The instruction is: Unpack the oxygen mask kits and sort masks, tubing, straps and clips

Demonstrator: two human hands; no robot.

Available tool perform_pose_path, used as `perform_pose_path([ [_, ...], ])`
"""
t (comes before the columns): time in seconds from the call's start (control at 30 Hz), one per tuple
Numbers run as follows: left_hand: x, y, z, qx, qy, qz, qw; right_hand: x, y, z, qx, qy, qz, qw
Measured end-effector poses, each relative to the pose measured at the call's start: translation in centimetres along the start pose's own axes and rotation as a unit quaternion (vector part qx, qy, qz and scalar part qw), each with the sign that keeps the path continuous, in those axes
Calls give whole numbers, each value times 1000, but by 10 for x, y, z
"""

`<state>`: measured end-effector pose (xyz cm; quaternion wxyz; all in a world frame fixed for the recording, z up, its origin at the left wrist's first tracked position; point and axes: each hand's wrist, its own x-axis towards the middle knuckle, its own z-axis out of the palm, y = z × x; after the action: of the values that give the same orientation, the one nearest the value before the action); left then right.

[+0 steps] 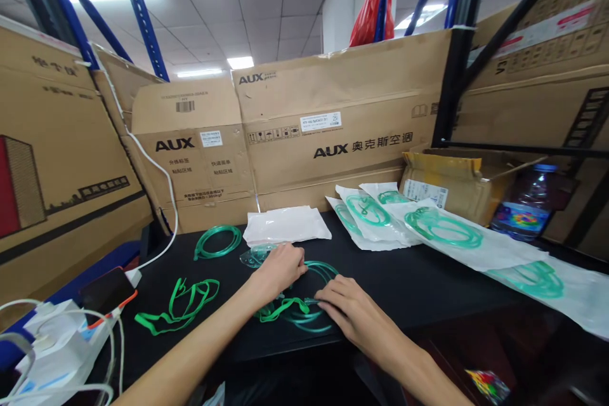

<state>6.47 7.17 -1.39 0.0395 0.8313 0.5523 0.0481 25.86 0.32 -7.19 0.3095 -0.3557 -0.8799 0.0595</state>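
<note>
My left hand (281,268) is closed with its fingers curled down over the black table. What they grip is hidden beneath them. Beside it lies a clear plastic mask (254,257). My right hand (349,307) pinches the end of a coil of green tubing (311,328) at a clear connector. Between the two hands a green elastic strap (283,311) lies loosely across the tubing. To the left, another coil of green tubing (217,242) and a bundle of green straps (183,307) rest apart from my hands.
A stack of white bags (288,226) lies behind my left hand. At the right are several clear-fronted packets (451,235) of green tubing, an open carton (451,181) and a bottle (526,203). A power strip (61,349) with cables occupies the left edge. Cardboard panels (342,101) stand behind.
</note>
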Motion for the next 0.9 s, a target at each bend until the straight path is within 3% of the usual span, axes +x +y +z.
perform_pose_path([
  [0.2,-9,-12,-1,6,-11,-29,1000,-2,-2,-4,-33,7,42,999],
  [0.37,-11,-11,-9,-10,-64,-34,997,6,-5,-9,-50,10,27,998],
  [0.5,0,-7,-18,-31,-141,-48,988,4,-5,-3,-67,17,33,997],
  [0.63,25,-10,-24,-42,-196,-51,978,-3,0,1,12,31,46,998],
  [0.73,37,-13,-20,-56,-194,-41,978,-5,5,2,78,59,96,991],
  [0.9,36,-15,-14,-103,-119,-7,988,4,33,0,171,175,228,942],
])
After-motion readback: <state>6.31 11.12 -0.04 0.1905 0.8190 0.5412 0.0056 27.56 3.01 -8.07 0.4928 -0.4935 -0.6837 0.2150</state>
